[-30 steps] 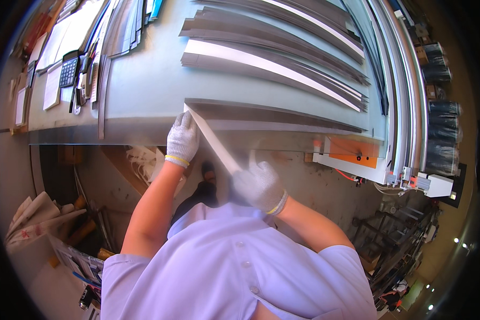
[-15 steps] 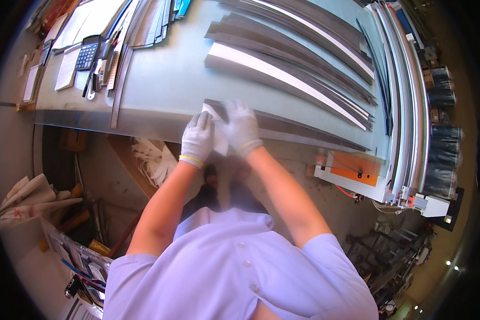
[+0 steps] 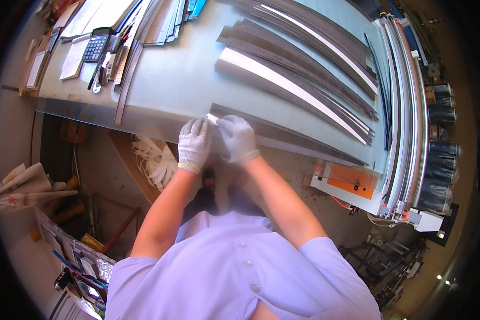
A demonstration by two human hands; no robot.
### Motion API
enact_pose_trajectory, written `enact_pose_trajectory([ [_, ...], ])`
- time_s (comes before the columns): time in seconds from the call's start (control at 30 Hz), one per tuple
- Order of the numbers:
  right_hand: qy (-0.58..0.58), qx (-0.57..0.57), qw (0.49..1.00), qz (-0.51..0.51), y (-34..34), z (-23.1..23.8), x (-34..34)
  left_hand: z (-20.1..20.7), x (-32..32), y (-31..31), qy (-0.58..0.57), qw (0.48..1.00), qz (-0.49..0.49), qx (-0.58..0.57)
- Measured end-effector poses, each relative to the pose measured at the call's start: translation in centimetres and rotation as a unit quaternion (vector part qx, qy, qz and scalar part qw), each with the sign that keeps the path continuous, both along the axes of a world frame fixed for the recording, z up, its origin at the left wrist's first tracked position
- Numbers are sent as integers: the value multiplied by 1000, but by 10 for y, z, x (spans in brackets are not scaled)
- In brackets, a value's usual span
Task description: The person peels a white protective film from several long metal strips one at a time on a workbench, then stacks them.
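Observation:
Both my hands wear light grey knitted gloves with yellow cuff edges and meet at the near edge of the glass-topped table. My left hand (image 3: 193, 143) has its fingers pressed together at one side of a small white strip (image 3: 212, 118). From the other side, my right hand (image 3: 237, 137) closes on the same strip, its fingers bent. Only a short end of the strip shows between the fingertips; the rest is hidden. Just beyond my right hand, long dark strips (image 3: 298, 140) lie along the table edge.
Farther back lie fanned stacks of dark strips (image 3: 298, 64) and a white strip (image 3: 293, 90). A calculator (image 3: 96, 47), pens and papers sit at the left. A long metal-railed machine (image 3: 405, 117) borders the right. Below the table, a box holds white offcuts (image 3: 153, 162).
The white piece hung lower between my hands before; now only a short end shows at the fingertips. My blurred right hand has slowed and dropped slightly. The view has shifted a little.

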State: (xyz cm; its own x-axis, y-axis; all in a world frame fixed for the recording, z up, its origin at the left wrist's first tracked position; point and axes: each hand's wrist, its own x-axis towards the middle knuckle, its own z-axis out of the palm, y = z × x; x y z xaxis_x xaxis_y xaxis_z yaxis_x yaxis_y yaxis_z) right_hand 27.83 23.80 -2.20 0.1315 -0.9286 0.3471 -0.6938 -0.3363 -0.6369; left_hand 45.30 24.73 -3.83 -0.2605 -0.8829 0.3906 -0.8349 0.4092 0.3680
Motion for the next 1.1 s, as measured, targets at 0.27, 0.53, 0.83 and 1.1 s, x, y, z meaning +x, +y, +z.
enact_pose_trajectory([
  [0.27, 2, -3, 1000, -3, -1, -2, 2, -3, -3, -8, 25, 999, 48, 3],
  [0.53, -14, 1, 1000, -16, -2, -5, 1, 4, -10, -29, 42, 997, 63, 23],
  [0.83, -153, 203, 963, -83, -26, -7, 0, -5, -7, -31, 76, 997, 20, -18],
  [1.1, -81, 219, 967, -106, -32, -7, 12, 2, 46, 25, 109, 992, 59, -31],
])
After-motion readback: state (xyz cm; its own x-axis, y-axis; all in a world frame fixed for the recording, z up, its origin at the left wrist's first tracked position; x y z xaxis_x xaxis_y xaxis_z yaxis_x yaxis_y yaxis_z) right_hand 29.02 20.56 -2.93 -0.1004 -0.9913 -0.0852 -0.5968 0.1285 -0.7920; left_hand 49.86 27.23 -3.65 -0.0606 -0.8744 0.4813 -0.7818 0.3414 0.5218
